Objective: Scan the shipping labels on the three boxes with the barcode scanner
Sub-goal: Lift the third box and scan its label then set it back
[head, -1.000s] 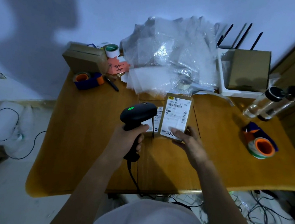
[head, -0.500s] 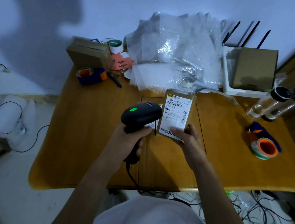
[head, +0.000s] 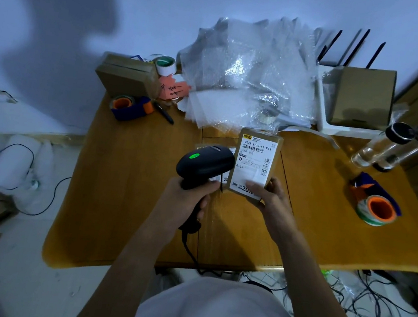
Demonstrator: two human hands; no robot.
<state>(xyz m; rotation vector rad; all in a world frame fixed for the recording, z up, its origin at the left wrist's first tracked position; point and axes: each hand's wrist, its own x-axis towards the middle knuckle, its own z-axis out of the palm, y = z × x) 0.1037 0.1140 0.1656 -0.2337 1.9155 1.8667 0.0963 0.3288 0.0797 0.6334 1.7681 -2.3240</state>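
My left hand (head: 187, 200) grips the handle of a black barcode scanner (head: 205, 164) with a green light on top, its head close to the left edge of the box. My right hand (head: 271, 203) holds a small brown box (head: 254, 164) by its lower end, tilted up off the wooden table (head: 133, 188). The box's white shipping label (head: 253, 161) with barcodes faces me. Another labelled box (head: 222, 178) lies flat on the table, mostly hidden behind the scanner. A further brown box (head: 127, 76) sits at the back left.
A heap of bubble wrap (head: 247, 76) fills the back middle. Tape dispensers lie at the back left (head: 130, 106) and at the right (head: 376, 205). A white tray with a cardboard box (head: 362, 98) and two clear bottles (head: 383, 145) stand at the back right. Cables (head: 373, 310) trail below the table's near edge.
My right hand has lifted the labelled box off the table and tilted its label up towards me. The scanner has stayed beside it in my left hand.
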